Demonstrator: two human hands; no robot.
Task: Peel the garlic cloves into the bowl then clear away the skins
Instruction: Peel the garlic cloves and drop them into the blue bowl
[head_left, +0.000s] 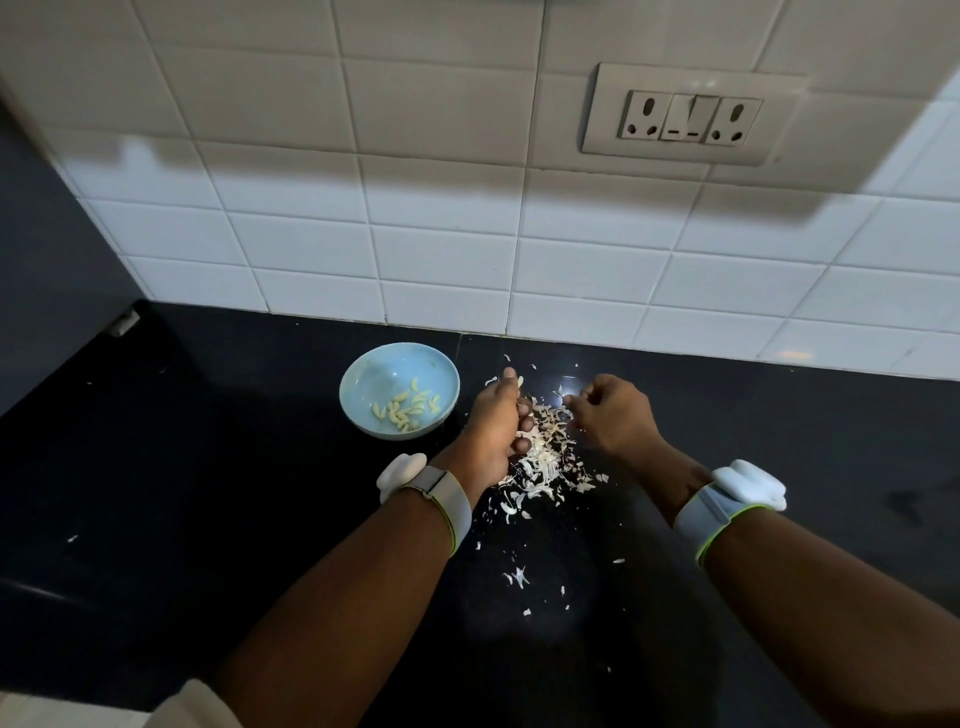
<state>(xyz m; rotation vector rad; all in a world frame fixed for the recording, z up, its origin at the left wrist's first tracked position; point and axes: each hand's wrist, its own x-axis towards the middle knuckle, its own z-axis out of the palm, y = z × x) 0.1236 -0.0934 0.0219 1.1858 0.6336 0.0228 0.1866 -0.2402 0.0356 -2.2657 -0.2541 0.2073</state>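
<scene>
My left hand (498, 421) pinches a clove (520, 382) beside the bowl (358, 374). My right hand (613, 415) is curled, pinching skins (545, 457) over the worktop (208, 467).

A light blue bowl (399, 389) stands upright on the black counter (208, 467) near its back edge, and it holds a small heap of peeled, pale yellow garlic cloves (408, 405). Just right of the bowl, thin white garlic skins (545, 457) lie in a loose pile, with some flakes scattered toward the front edge.
</scene>
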